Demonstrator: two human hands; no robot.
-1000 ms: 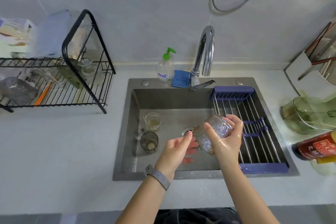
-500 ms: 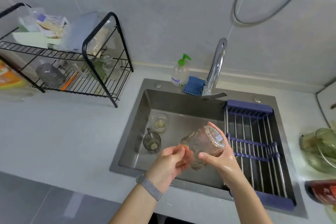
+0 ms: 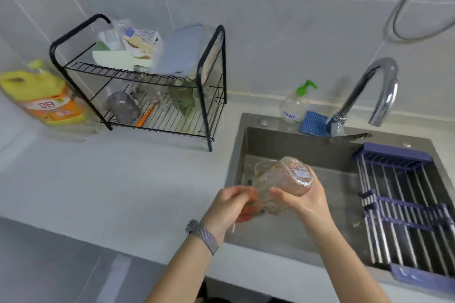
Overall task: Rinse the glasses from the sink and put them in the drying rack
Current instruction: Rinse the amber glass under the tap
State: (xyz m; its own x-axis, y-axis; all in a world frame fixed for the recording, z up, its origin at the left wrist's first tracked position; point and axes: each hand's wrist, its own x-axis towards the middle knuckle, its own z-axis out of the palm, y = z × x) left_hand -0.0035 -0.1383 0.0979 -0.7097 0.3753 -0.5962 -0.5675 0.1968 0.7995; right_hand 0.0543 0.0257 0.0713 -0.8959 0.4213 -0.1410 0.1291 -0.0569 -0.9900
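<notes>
I hold a clear textured glass [image 3: 285, 182] tilted, its base up and to the right, over the left part of the steel sink [image 3: 283, 233]. My right hand [image 3: 305, 198] grips its side near the base. My left hand [image 3: 231, 205] holds the mouth end, fingers curled at the rim. The black two-tier wire drying rack [image 3: 204, 96] stands on the counter to the left, with a glass lying on its lower tier [image 3: 123, 107]. The glass and my hands hide the sink floor behind them.
A chrome tap [image 3: 369, 91], a soap pump bottle [image 3: 295, 106] and a blue cloth [image 3: 314, 123] line the sink's back edge. A purple roll-up rack [image 3: 403, 206] covers the sink's right side. A yellow detergent bottle [image 3: 46, 98] lies left of the drying rack.
My view has swung left, bringing the drying rack and the yellow bottle into sight. The glass has moved left and tipped further, base up, still in both hands.
</notes>
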